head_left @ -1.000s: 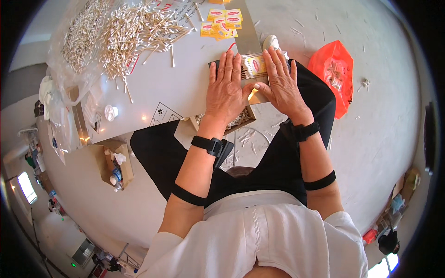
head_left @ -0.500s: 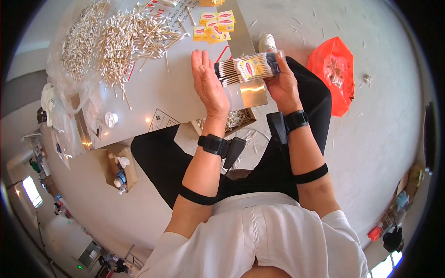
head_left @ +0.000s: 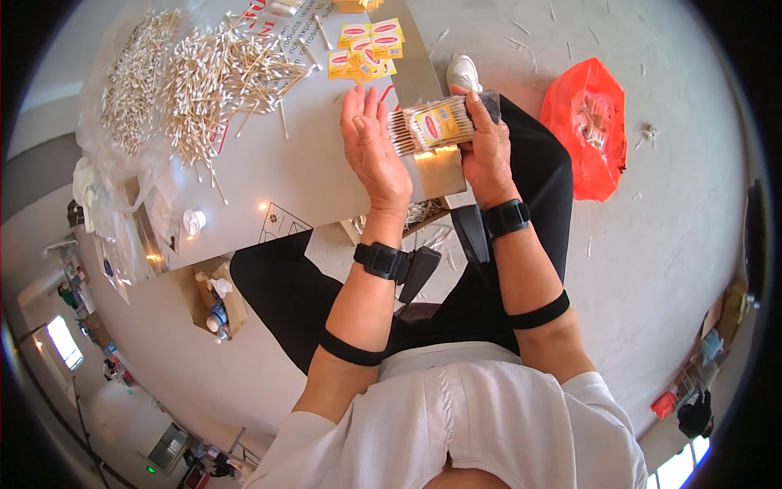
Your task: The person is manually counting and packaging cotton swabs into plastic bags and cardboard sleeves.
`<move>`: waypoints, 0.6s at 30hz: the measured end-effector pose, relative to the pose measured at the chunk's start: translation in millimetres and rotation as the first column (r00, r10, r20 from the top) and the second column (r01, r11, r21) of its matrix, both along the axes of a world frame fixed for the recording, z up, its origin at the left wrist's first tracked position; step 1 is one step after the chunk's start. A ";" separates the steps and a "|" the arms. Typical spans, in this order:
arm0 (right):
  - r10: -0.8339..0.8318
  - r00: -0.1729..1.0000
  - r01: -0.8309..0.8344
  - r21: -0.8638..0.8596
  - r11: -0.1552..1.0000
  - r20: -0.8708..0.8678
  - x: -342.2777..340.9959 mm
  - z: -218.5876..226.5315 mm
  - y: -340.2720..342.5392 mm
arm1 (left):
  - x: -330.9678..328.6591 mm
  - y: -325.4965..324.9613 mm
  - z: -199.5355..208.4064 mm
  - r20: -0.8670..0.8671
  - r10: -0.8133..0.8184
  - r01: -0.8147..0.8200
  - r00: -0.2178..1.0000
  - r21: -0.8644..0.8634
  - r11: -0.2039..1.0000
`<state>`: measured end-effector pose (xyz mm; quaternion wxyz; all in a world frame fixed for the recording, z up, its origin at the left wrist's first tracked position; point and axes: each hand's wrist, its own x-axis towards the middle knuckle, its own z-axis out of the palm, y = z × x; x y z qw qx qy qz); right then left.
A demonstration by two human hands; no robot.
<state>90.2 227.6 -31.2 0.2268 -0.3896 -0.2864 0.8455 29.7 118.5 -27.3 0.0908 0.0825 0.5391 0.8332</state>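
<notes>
My right hand point(head_left: 487, 159) grips a flat pack of cotton swabs point(head_left: 407, 134), thumb on top, at its dark right end. A yellow-and-white card lies over the swabs, whose white tips line up at the left end. My left hand point(head_left: 379, 163) stands upright with fingers stretched, its palm at that left end, perhaps touching the tips. Beyond the hands, several yellow-and-white cards point(head_left: 387, 41) lie on the metal tabletop point(head_left: 301, 175). A loose heap of cotton swabs point(head_left: 228, 73) is at the far left.
A clear plastic bag point(head_left: 122, 167) of swabs sits behind the heap, and a small white tub point(head_left: 194, 222) near the table's front. Below the table are a swab-filled box and an open carton point(head_left: 195, 297). At right, a red bag point(head_left: 562, 94) rests on the swab-littered floor.
The pack has shifted slightly left, and its left end now lies closer to my left palm. The dark strip that showed at that end is no longer visible.
</notes>
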 end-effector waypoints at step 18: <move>-0.166 0.931 0.088 -0.242 0.966 -0.326 12.8 -12.3 -2.5 | 25.6 15.7 5.3 -0.113 -0.045 0.034 0.993 -0.099 0.995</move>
